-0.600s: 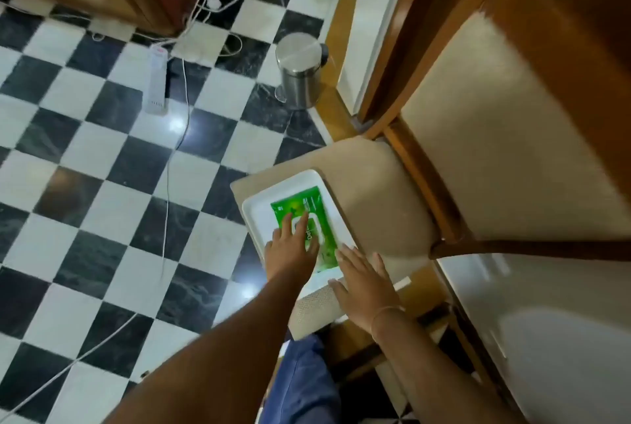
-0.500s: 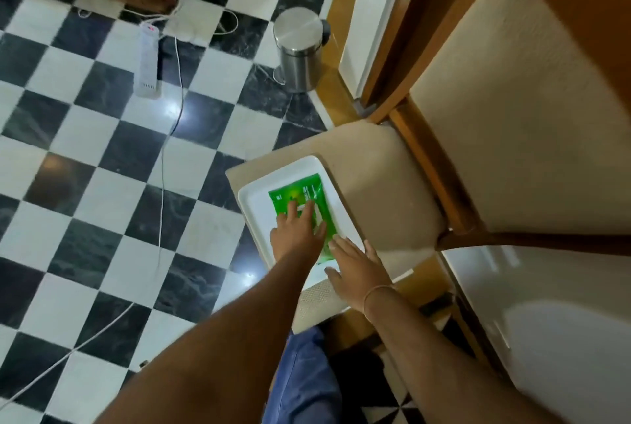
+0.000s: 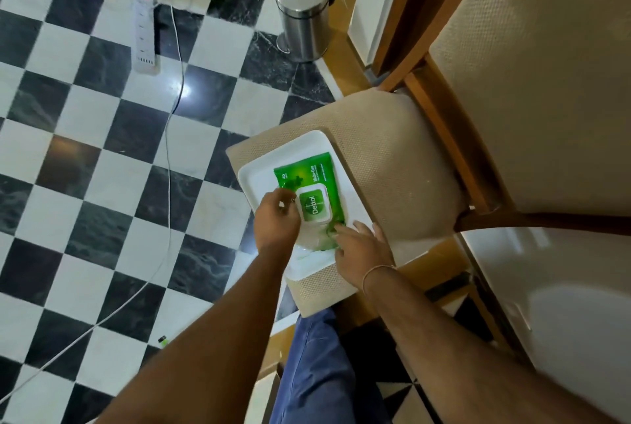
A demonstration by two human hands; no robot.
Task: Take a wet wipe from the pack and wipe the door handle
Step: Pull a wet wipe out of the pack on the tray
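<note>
A green wet wipe pack (image 3: 312, 169) with a white flip lid (image 3: 313, 206) lies flat in a white tray (image 3: 254, 181) on a beige chair seat. My left hand (image 3: 276, 220) is at the lid's left edge, with its fingers curled and pinching there. The lid looks closed. My right hand (image 3: 362, 248) rests flat, fingers spread, on the pack's near end and the tray. No door handle is in view.
The chair's beige backrest (image 3: 532, 89) and wooden frame rise on the right. On the checkered floor stand a steel pedal bin (image 3: 302, 10) and a white power strip (image 3: 145, 34) with trailing cables. My blue-trousered leg (image 3: 317, 369) is below the seat.
My left hand has slid off the top of the pack to the lid's left edge and curled its fingers, uncovering the lid. My right hand stays at the pack's near end.
</note>
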